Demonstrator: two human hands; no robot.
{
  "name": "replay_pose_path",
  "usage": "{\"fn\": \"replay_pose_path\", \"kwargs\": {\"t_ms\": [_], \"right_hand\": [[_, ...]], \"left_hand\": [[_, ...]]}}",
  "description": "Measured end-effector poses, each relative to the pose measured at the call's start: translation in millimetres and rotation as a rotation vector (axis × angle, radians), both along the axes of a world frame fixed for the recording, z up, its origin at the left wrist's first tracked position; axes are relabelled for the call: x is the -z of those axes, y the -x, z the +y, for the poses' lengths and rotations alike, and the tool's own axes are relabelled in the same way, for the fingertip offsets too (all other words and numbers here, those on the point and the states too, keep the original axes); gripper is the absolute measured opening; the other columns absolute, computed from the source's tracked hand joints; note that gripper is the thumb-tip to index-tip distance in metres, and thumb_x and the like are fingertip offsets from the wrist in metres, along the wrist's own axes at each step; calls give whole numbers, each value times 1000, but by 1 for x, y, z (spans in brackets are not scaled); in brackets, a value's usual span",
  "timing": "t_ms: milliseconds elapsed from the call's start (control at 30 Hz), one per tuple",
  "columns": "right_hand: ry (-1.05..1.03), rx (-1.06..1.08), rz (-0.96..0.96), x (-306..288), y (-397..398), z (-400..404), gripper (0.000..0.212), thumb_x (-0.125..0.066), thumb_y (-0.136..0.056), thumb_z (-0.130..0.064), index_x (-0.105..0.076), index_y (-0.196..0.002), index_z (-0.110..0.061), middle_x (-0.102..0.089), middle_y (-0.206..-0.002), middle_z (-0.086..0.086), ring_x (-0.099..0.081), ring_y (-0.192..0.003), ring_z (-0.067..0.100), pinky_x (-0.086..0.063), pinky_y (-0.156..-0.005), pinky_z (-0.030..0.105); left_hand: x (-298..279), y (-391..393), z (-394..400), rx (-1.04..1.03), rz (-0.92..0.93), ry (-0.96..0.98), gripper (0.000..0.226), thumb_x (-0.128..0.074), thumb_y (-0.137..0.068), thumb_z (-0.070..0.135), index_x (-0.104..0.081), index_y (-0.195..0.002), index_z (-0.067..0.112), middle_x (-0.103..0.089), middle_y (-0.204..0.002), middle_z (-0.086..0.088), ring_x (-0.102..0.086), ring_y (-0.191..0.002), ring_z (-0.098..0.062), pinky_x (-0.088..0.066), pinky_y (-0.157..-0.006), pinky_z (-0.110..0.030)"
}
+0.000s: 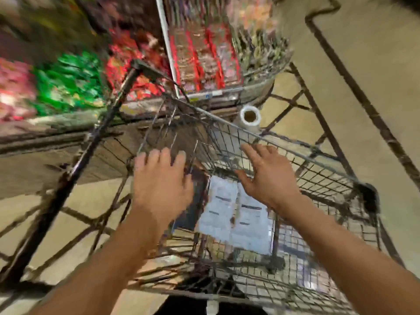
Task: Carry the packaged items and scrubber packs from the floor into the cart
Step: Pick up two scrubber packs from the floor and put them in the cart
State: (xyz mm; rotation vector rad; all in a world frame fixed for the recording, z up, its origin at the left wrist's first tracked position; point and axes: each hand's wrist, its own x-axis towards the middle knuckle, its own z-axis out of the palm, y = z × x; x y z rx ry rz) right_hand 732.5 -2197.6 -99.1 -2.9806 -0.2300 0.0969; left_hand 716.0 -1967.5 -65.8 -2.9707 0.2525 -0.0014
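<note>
The picture is blurred by motion. A wire shopping cart (295, 160) fills the middle and lower right. Flat pale blue-white packs with dark print (236, 214) lie in the bottom of its basket. My left hand (161, 185) hovers over the basket's left side with fingers spread and straight, holding nothing. My right hand (268, 176) hovers over the basket's middle, fingers also spread, palm down, empty. Neither hand touches a pack as far as I can tell.
A roll of clear plastic film (248, 119) stands on the floor just beyond the cart's far rim. Shelves of red packets (204, 60) and green packets (68, 83) rise at the top and left. The cart's black handle bar (79, 160) runs diagonally at left. Tiled floor surrounds the cart.
</note>
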Motion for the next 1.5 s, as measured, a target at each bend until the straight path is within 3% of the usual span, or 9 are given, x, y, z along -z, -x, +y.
{"fn": "replay_pose_path", "kwargs": {"t_ms": [67,200,333,400,467,600,767,1033,1500], "right_hand": [[10,-102,-17,-46,-8,22,62,-52,-100,-55,-52,-148,-17,-63,-136,12,-59,-121,39,-55,-90,49],[6,-319,-78,-125,-17,77,59,-48,-102,-58,-49,-148,-21,-63,-135,9,-58,-122,37,-54,-89,46],[-30,-529,-203,-172,-13,154,55,-49,-93,-55,-64,-128,-15,-71,-109,14,-67,-99,41,-56,-76,48],[-41,-609,-215,-191,-2,201,58,-43,-92,-58,-65,-124,-16,-71,-110,11,-67,-101,40,-55,-79,48],[-57,-698,-246,-206,14,251,59,-40,-92,-60,-66,-123,-18,-71,-112,10,-67,-103,38,-54,-80,47],[-114,-884,-285,-223,55,354,57,-45,-92,-57,-65,-128,-17,-71,-114,12,-66,-105,40,-54,-81,48],[-112,-1039,-352,-234,115,484,63,-36,-89,-58,-69,-124,-17,-70,-108,11,-66,-101,39,-52,-79,48],[17,-1229,-439,-259,208,680,55,-42,-103,-58,-51,-144,-23,-60,-139,6,-54,-130,32,-45,-104,48],[-49,-1452,-360,-229,273,980,60,-38,-95,-61,-55,-140,-25,-62,-131,4,-59,-119,31,-51,-89,45]], "left_hand": [[-42,12,34,-80,-70,3,50,-68,-89,44,-69,-127,11,-70,-114,-21,-64,-109,-41,-36,-96,-51],[-118,56,102,-297,-179,-23,50,-61,-86,41,-71,-119,6,-69,-104,-26,-66,-97,-44,-47,-89,-52],[-182,121,160,-553,-179,-79,51,-57,-92,46,-71,-128,13,-71,-111,-22,-66,-105,-41,-48,-95,-50],[-199,153,189,-675,-174,-116,52,-58,-94,50,-68,-134,18,-71,-118,-18,-64,-113,-40,-46,-100,-49],[-210,186,220,-736,-197,-97,52,-66,-89,48,-72,-128,14,-73,-112,-21,-66,-108,-42,-49,-96,-53],[-212,251,285,-889,-303,-97,50,-61,-90,44,-74,-122,8,-75,-109,-25,-68,-102,-47,-51,-90,-57],[-205,336,382,-1044,-350,-94,58,-54,-86,49,-72,-122,8,-73,-109,-23,-67,-102,-46,-48,-89,-55],[-203,455,544,-1229,-272,-129,61,-45,-87,51,-73,-118,7,-74,-103,-21,-67,-99,-43,-51,-86,-53],[-168,526,780,-1428,-307,-179,57,-55,-88,49,-72,-122,6,-72,-105,-21,-67,-97,-45,-49,-83,-53]]}}
